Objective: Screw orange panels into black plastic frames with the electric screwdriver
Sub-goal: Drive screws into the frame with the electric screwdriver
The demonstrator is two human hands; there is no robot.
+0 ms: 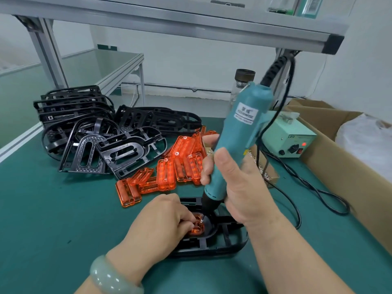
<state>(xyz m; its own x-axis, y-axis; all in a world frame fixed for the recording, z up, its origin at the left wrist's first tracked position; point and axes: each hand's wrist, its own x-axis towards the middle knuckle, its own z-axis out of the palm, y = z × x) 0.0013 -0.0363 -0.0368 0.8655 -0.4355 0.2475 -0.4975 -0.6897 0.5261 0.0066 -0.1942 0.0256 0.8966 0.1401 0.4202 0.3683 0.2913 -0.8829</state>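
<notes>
Centrally, the green bench mat [53, 209] carried a heap of black frames [95, 134] at rear left, with loose orange panels [169, 177] just in front of them. The electric screwdriver [239, 134] stood tilted, bit down. One work frame [229, 238] lay flat near the front edge. Right hand [239, 187] was wrapped round the screwdriver's lower body. Left hand [163, 221], fingers curled, held the seated panel [198, 227] in the frame's recess, under the bit.
</notes>
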